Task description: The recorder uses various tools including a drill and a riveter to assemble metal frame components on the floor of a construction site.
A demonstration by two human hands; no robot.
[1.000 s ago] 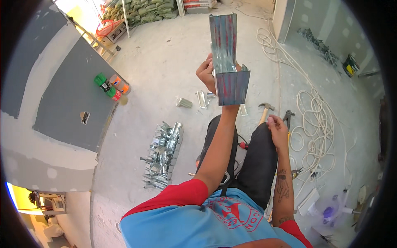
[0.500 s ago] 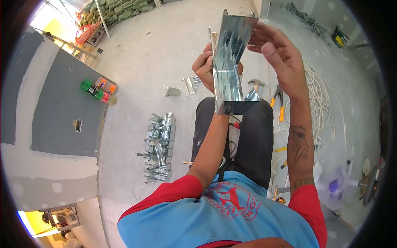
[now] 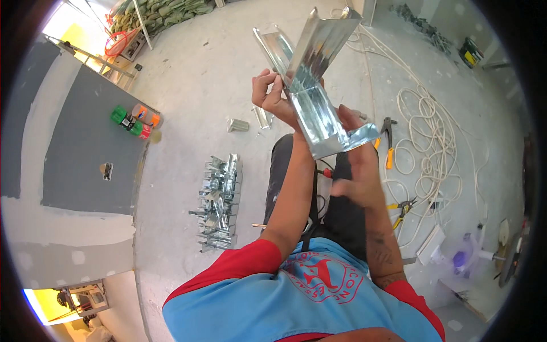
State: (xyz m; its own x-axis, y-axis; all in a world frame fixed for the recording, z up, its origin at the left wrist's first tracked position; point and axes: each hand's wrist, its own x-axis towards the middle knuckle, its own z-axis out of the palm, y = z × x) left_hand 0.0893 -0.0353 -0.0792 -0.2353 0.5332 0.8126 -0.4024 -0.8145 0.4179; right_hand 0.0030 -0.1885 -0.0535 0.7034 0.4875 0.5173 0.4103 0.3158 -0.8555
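A shiny bent metal channel [image 3: 316, 111] with folded end flaps is held up in front of me, over my knees. My left hand [image 3: 273, 97] grips it at the left side near its bend, with a second channel arm [image 3: 276, 48] sticking up behind. My right hand [image 3: 360, 171] is under the lower right end, fingers stretched up behind the flap [image 3: 363, 135] and thumb held apart. Its fingertips are partly hidden by the metal, so I cannot tell how firmly they touch.
Many cut metal pieces [image 3: 219, 199] lie in a cluster on the floor at left, with an offcut [image 3: 237, 125] farther ahead. At right are orange-handled pliers [image 3: 388, 142], yellow-handled snips [image 3: 403, 212] and tangled white cable [image 3: 433, 137]. Bottles [image 3: 131, 122] appear by the grey wall panel.
My right hand has dropped from the channel's upper right side to beneath its lower end. The channel has tilted, its lower end swinging right, and the rear channel arm now shows at left.
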